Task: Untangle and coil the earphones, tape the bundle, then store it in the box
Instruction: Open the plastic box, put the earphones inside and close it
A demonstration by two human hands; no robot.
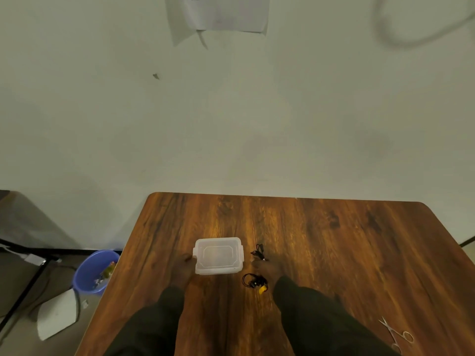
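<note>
On the table point(334, 240), the box point(218, 255) is touched by the left hand point(185, 265) as tangled earphones point(259, 252) are reached by the right hand point(266, 269); finger states cannot be told; untangling seems next.

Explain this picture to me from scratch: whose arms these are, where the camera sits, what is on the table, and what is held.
No machine here: a person wears one camera on the head, looking down at their own arms. The left hand touches the side of a clear plastic box with its lid on. The right hand reaches toward a loose black earphone cable; its grip is too blurred to judge. Nearer lies a coiled black bundle with a yellow piece. Scissors lie at the wooden table's right edge. A blue bucket stands on the floor.
</note>
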